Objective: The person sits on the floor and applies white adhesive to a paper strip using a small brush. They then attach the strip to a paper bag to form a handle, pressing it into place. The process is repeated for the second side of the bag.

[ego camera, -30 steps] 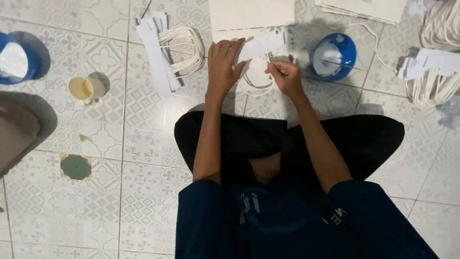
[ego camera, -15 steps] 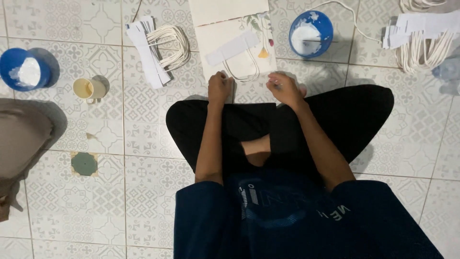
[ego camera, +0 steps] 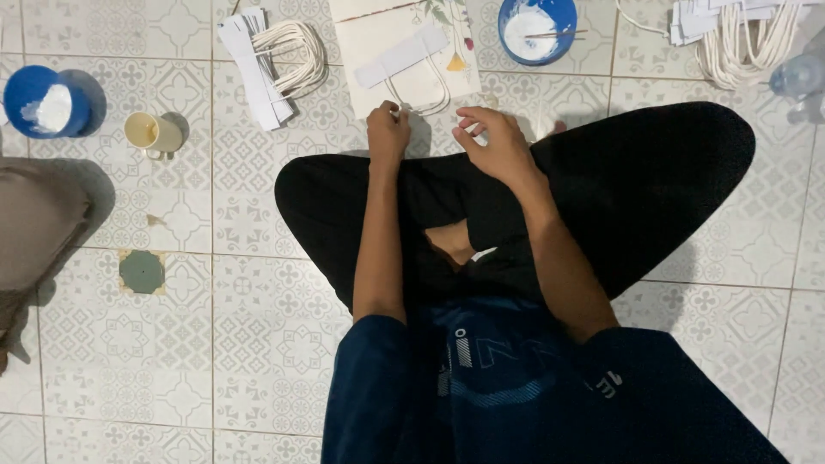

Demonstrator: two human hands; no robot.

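White paper bag lies flat on the tiled floor, just beyond the crossed legs of a seated person. A white strip and cord handle sit on it. The left hand is curled closed at the bag's near edge, seemingly pinching the cord. The right hand hovers just right, fingers loosely spread, empty. The bag looks light, thin and easily creased; best held by its edges. A blue bowl of white paste stands far right.

White paper bag, blue bowl, grey patterned floor tiles, black trousers.
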